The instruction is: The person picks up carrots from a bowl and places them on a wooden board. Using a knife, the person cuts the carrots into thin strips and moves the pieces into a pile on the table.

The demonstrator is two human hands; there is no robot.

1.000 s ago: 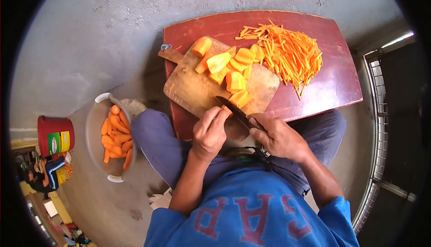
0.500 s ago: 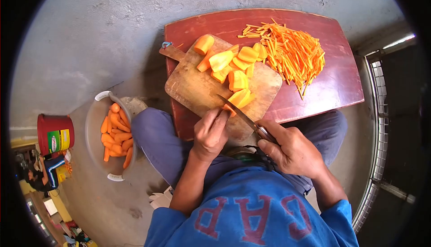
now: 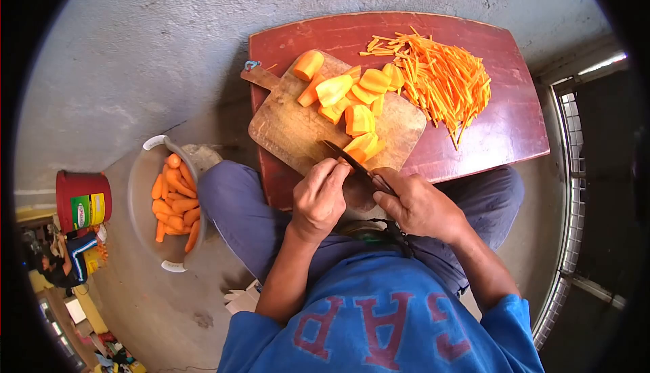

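Head camera: I watch the left hand [image 3: 318, 200] pinch a carrot piece [image 3: 344, 165] over the cutting board [image 3: 284, 129]. Gripped in the right hand [image 3: 423, 205], the knife [image 3: 356, 166] has swung closer to it, apparently mid-cut.

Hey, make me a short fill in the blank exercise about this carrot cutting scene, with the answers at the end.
1. The right hand grips a ____.
2. The table under the cutting board is coloured ____.
3. The basin holds orange ____.
4. Lettering on the blue shirt spells ____.

Missing words: knife; red; carrots; GAP.
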